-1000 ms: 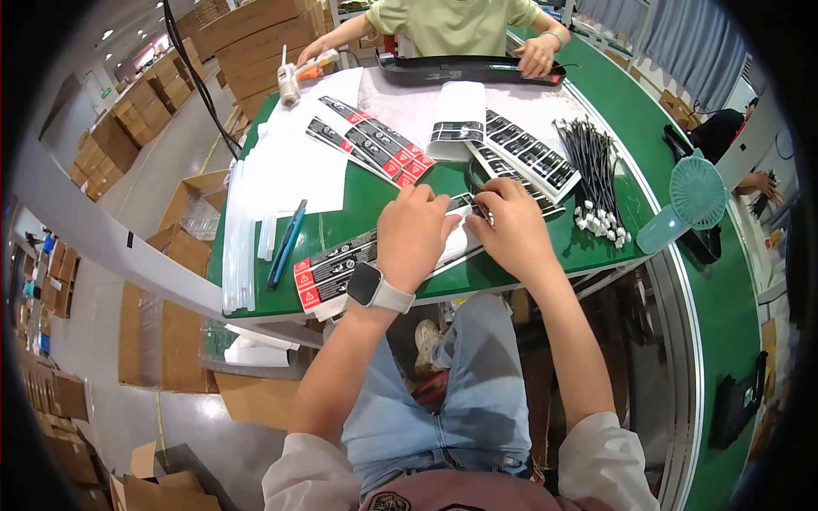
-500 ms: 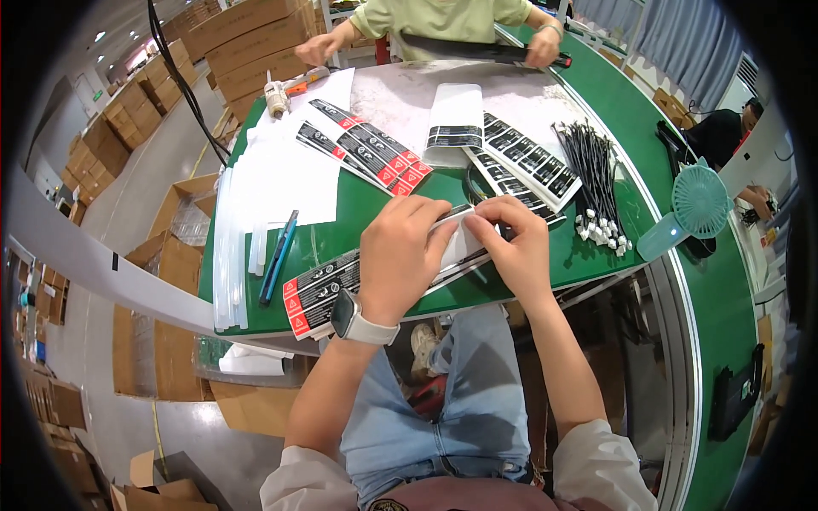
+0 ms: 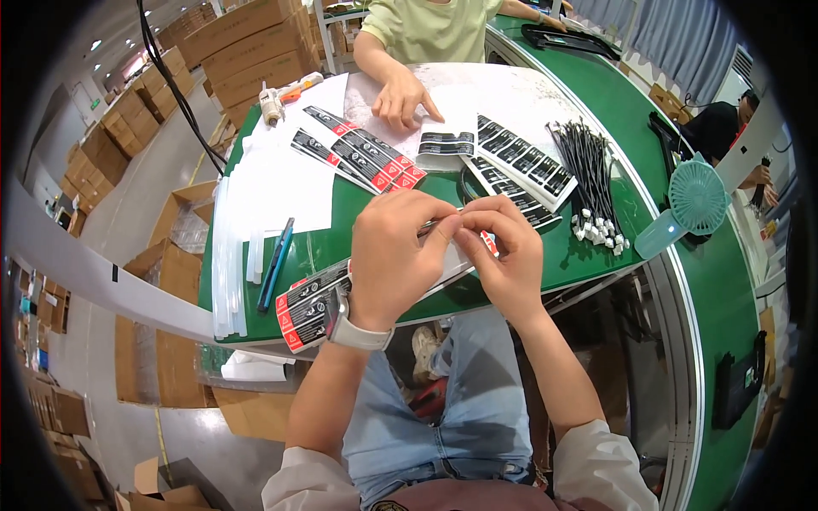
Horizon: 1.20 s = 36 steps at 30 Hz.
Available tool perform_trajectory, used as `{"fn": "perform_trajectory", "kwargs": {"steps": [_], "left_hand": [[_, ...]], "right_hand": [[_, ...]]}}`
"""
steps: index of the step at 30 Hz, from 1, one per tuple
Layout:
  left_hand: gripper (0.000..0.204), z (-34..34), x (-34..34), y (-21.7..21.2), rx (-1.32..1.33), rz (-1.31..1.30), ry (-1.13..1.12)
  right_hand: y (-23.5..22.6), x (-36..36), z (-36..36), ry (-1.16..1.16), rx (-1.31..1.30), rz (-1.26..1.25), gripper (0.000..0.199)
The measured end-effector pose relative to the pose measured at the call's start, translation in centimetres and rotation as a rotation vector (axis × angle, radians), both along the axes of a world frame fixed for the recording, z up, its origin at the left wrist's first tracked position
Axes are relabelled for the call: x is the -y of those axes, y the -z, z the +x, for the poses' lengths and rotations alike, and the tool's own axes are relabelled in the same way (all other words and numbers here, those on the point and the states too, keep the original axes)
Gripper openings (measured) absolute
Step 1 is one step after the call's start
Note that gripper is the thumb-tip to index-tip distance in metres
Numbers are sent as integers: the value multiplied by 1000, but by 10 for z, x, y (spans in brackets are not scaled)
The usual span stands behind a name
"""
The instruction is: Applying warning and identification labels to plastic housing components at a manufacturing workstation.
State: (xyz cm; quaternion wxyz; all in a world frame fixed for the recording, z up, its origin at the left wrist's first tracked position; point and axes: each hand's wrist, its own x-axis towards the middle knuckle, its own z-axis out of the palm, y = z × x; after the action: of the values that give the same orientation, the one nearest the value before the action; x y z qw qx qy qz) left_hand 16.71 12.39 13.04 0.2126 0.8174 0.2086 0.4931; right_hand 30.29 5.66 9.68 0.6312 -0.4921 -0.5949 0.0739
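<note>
Brown cardboard boxes [image 3: 256, 51] are standing in tall stacks behind a green table [image 3: 579, 268]. At its near edge, a long black, red and white label sheet [image 3: 311, 302] is sitting under the person's left hand [image 3: 394, 251] and poking out on both sides. The left fingers are pinching narrow, holding the sheet near its right end. The right hand [image 3: 514, 262] is sitting close by, its thumb and finger nearly meeting; the tips are hiding what, if anything, they are gripping. One little red and white piece [image 3: 489, 244] is showing between them.

The label sheet is looking thin, light and bendy, probably easy to crease, so its edges are seeming best for taking hold. A blue utility knife [image 3: 275, 264] is lying to the left. Black cables [image 3: 588, 175] with white plugs are lying to the right, near a teal hand fan [image 3: 697, 198]. Across the table, a co-worker's hand [image 3: 399, 100] is hovering by more labels [image 3: 447, 143].
</note>
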Motion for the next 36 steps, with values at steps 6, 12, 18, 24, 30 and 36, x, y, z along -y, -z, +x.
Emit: {"fn": "perform_trajectory", "kwargs": {"steps": [6, 12, 18, 24, 30, 36], "left_hand": [[6, 7, 0, 4, 69, 105, -73], [9, 2, -6, 2, 121, -108, -97], [13, -2, -3, -1, 0, -100, 92], [11, -5, -6, -5, 15, 80, 60], [11, -7, -4, -7, 33, -372, 83], [13, -6, -4, -3, -21, -209, -13]], "right_hand": [[1, -1, -4, 52, -21, 43, 8], [4, 2, -2, 41, -89, 24, 8], [4, 4, -5, 9, -125, -4, 10], [3, 3, -7, 37, 37, 110, 12], [5, 3, -9, 66, 26, 92, 12], [6, 2, -10, 76, 38, 98, 13]]}}
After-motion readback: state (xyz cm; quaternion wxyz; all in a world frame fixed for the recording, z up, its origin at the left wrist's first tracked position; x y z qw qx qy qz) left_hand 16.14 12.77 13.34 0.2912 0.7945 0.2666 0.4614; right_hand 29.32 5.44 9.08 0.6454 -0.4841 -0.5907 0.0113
